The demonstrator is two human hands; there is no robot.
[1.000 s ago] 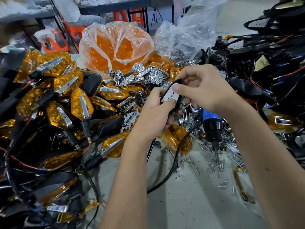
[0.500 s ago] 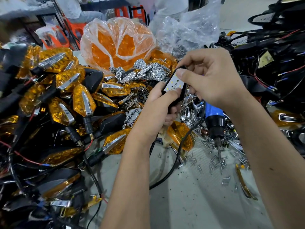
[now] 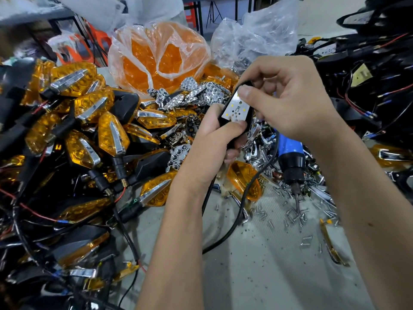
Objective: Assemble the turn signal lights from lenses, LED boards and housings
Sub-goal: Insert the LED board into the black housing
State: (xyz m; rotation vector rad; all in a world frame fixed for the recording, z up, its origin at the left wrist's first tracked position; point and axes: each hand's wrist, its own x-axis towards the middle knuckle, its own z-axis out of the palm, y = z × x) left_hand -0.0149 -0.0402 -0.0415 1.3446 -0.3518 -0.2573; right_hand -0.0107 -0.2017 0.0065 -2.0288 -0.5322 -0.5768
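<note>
Centre of view, raised above the surface [image 3: 257,265]: a white LED board [image 3: 235,108] seated face-up in a black housing [image 3: 247,120]. I judge the board light, thin and stiff, its emitters and solder joints easily marked, so I would press only on bare white areas and steady it by the edges. The housing looks like rigid, smooth moulded plastic, light enough for one hand; its long sides offer the safest hold.

Left hand [image 3: 210,148]: comes up from the near side and grasps the housing, thumb laid across the board's near end, fingers curled round underneath. Right hand [image 3: 288,99]: arches over from the right, thumb tip pressing the board's far end, fingers curled behind the housing's far end; whether they touch it I cannot tell.

A black cable [image 3: 240,211] hangs from the housing toward the near surface. Just right lies a blue driver [image 3: 290,157] among loose screws [image 3: 297,218]; an amber lens [image 3: 244,179] lies under the hands. Finished lights [image 3: 89,130] are heaped left; a bag of lenses [image 3: 161,57] stands far.
</note>
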